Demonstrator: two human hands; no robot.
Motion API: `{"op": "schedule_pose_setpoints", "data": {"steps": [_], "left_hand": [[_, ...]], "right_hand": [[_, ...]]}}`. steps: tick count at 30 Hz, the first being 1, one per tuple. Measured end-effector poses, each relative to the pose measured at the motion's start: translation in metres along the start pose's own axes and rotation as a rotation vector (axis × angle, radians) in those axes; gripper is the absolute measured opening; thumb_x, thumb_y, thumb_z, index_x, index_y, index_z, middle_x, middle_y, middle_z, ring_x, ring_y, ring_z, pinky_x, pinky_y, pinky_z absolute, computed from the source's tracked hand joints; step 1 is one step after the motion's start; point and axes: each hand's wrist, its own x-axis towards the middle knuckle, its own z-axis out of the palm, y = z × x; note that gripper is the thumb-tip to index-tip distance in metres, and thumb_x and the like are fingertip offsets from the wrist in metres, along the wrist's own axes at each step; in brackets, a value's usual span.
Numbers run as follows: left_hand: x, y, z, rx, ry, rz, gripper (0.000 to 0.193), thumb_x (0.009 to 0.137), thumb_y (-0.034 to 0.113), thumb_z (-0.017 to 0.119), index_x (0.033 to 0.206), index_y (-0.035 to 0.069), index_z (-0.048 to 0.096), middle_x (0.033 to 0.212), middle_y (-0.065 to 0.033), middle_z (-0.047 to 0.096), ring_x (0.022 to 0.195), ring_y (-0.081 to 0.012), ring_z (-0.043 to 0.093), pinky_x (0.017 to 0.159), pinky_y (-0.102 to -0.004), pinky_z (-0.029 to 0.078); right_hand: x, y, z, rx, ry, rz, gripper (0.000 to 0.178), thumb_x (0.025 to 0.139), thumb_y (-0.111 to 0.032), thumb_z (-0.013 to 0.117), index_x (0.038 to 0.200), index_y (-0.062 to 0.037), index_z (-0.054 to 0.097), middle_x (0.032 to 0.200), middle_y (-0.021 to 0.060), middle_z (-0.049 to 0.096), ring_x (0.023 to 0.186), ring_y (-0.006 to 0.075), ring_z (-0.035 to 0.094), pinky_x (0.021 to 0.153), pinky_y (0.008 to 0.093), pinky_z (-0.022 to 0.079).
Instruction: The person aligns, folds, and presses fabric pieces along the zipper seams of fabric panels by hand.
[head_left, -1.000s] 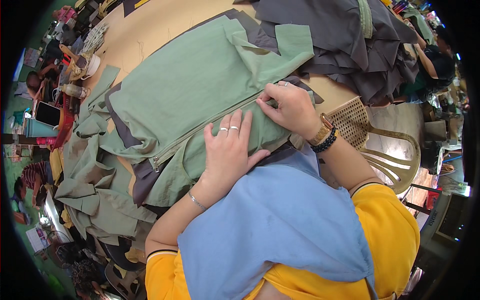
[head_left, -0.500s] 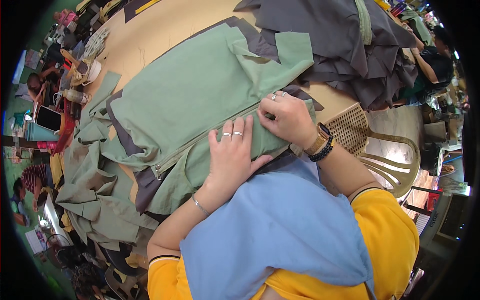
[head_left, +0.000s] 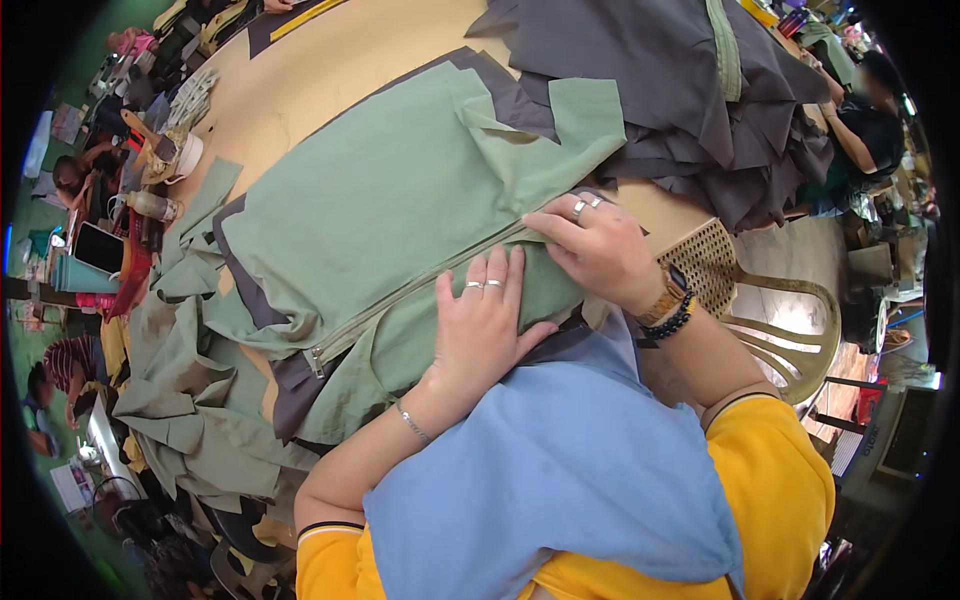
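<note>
Left hand (head_left: 483, 330) lies flat, fingers spread, palm down on the green garment (head_left: 400, 210), pressing cloth just below the zipper (head_left: 420, 290); it grips nothing. Right hand (head_left: 598, 250) sits just beside it, up-table, fingertips bunched and bearing on the fabric at the upper end of the zipper line; whether it truly pinches a fold or only presses, cannot tell. 2 rings show on each hand, a thin bracelet on the left wrist, a watch and bead band on the right. The garment is spread across the tan table (head_left: 330, 70), directly under both hands, grey trim at its edges. From the hands the zipper runs down-left to its slider end (head_left: 318, 360), which looks closed and lying straight. Judgement: the stretch away from the hands appears flattened already; the part under and beyond the right hand, where a green flap (head_left: 540, 125) folds over, looks unsmoothed. More green pieces (head_left: 190, 410) are heaped past the left hand at the table edge; a dark grey pile (head_left: 650, 70) lies beyond the right hand. A blue cloth (head_left: 560, 480) covers the lap below both wrists, and a woven plastic chair (head_left: 760, 310) stands right of the right wrist.
</note>
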Motion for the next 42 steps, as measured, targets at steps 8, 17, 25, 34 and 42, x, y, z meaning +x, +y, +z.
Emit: {"op": "schedule_pose_setpoints", "data": {"steps": [8,17,25,34,42], "left_hand": [[0.002,-0.002,0.000,-0.018,0.027,-0.006,0.096,0.087,0.070,0.073,0.153,0.002,0.057,0.143,-0.0122,0.061,0.131,-0.0269,0.058,0.107,-0.0529,0.039],[0.007,-0.001,0.004,0.007,0.007,0.010,0.101,0.088,0.075,0.068,0.157,0.003,0.054,0.141,-0.0116,0.059,0.129,-0.0279,0.056,0.106,-0.0533,0.039],[0.008,-0.002,0.004,0.025,0.009,0.017,0.102,0.088,0.077,0.065,0.156,0.002,0.055,0.139,-0.0116,0.058,0.127,-0.0288,0.055,0.104,-0.0522,0.040],[0.021,0.004,0.004,0.001,0.009,0.010,0.100,0.087,0.078,0.067,0.151,0.002,0.058,0.135,-0.0114,0.059,0.123,-0.0264,0.056,0.100,-0.0504,0.040],[0.021,0.006,0.001,0.032,-0.004,0.007,0.102,0.086,0.078,0.068,0.153,0.002,0.056,0.136,-0.0115,0.058,0.121,-0.0263,0.056,0.098,-0.0491,0.041]], "right_hand": [[-0.003,0.009,-0.013,0.045,-0.146,-0.008,0.016,0.093,-0.015,0.075,0.109,-0.0125,0.075,0.089,0.0067,0.073,0.082,0.0270,0.072,0.075,0.0412,0.058],[-0.004,0.020,0.002,0.281,-0.114,0.346,0.016,0.096,-0.016,0.080,0.097,-0.0001,0.076,0.083,0.0157,0.072,0.074,0.0288,0.070,0.070,0.0381,0.054],[-0.003,0.017,0.006,0.273,-0.070,0.347,0.014,0.092,-0.014,0.080,0.093,-0.0016,0.075,0.078,0.0149,0.069,0.070,0.0295,0.067,0.068,0.0409,0.053],[-0.010,0.013,0.011,0.100,-0.112,0.325,0.014,0.093,-0.018,0.076,0.101,-0.0065,0.073,0.091,0.0138,0.071,0.086,0.0358,0.072,0.075,0.0462,0.057],[-0.010,0.020,-0.017,0.156,-0.163,0.266,0.020,0.093,-0.012,0.078,0.111,-0.0052,0.075,0.095,0.0143,0.074,0.086,0.0357,0.072,0.075,0.0421,0.057]]}}
